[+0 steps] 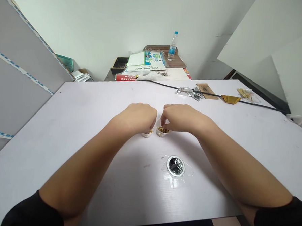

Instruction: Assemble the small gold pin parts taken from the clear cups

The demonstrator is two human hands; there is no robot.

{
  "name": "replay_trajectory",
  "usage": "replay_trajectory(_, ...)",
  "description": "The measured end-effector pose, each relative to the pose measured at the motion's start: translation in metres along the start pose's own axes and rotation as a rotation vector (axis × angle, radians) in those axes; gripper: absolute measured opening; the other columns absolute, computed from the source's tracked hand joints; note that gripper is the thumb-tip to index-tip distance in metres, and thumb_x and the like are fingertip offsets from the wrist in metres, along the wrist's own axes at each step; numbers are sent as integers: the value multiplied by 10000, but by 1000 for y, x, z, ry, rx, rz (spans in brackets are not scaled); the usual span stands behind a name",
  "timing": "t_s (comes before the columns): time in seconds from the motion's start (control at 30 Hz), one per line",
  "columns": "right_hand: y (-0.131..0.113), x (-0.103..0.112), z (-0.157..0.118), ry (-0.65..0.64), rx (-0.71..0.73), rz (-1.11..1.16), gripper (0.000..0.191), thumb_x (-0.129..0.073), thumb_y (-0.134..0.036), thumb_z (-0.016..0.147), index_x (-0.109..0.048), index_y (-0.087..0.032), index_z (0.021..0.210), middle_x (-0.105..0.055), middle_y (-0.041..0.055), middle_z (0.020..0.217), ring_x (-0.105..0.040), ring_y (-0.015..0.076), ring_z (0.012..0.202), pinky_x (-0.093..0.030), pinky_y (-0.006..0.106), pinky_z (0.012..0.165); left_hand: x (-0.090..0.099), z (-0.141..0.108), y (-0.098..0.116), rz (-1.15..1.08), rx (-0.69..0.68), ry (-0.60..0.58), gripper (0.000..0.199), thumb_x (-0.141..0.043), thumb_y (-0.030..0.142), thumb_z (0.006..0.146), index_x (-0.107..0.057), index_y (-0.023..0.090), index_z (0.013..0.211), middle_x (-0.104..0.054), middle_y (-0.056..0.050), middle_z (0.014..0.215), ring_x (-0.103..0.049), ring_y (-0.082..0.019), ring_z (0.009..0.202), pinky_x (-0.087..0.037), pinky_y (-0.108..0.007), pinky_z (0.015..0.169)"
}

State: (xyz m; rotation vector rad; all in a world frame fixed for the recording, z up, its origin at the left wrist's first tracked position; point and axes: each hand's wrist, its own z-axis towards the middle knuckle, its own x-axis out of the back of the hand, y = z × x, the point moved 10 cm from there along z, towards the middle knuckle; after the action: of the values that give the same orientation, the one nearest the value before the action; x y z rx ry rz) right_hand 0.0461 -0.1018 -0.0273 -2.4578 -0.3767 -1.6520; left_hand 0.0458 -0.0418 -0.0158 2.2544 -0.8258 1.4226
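Observation:
Two small clear plastic cups stand side by side in the middle of the white table. My left hand (140,117) is over the left cup (146,135), its fingers bent down and pressed together at the rim. A bit of gold shows by those fingertips, but the back of the hand hides most of the grip. The right cup (162,134) holds a heap of small gold-coloured metal pieces (163,129). Into it reach the curled thumb and fingers of my right hand (178,117), closed in a pinch; what they hold is too small to make out.
A round metal cable hole (176,166), taped around, lies nearer me. Behind the hands are a black cable (162,84), a silver packet (189,92), a brown card (207,91) and gold wrapping (230,99). Further back, a water bottle (172,46) stands on a brown tray (180,62).

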Motion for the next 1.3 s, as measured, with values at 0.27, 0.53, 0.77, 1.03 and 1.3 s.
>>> replay_trajectory(0.27, -5, -6, 8, -39, 14, -11, 184, -688, -211, 783, -771, -267, 937, -719, 48, 1036, -671, 233, 874, -400, 284, 609, 35, -9, -42, -48, 44, 316, 256, -567, 218, 786, -758, 297, 937, -745, -2, 907, -630, -198, 760, -400, -281, 645)
replay_trajectory(0.53, -11, -6, 13, 10, 35, -76, 163, -647, -141, 781, -757, -203, 884, -720, 90, 991, -674, 240, 794, -353, 280, 548, 23, 29, -40, 27, 131, 360, 292, -562, 171, 819, -745, 237, 1036, -728, -82, 1032, -647, -227, 923, -457, -281, 717)
replay_trajectory(0.77, -11, -7, 16, 41, 104, -73, 155, -644, -122, 785, -742, -205, 871, -719, 70, 984, -670, 229, 812, -342, 270, 553, 19, 41, -33, 36, 98, 285, 247, -619, 130, 725, -767, 210, 906, -723, -93, 929, -653, -237, 841, -455, -288, 673)
replay_trajectory(1.03, -5, 0, 18, 98, 138, -29, 110, -659, -159, 813, -735, -210, 875, -718, 68, 1007, -669, 235, 853, -357, 271, 574, 12, 46, -26, 62, 35, 189, 265, -623, 89, 639, -760, 192, 841, -715, -113, 857, -662, -251, 786, -434, -291, 626)
replay_trajectory(1.3, 4, 0, 19, 70, 109, -37, 154, -639, -147, 806, -750, -218, 886, -732, 87, 952, -663, 240, 798, -369, 279, 569, 11, 46, -17, 102, 6, 188, 207, -602, 62, 618, -737, 155, 744, -717, -148, 865, -664, -278, 795, -406, -307, 604)
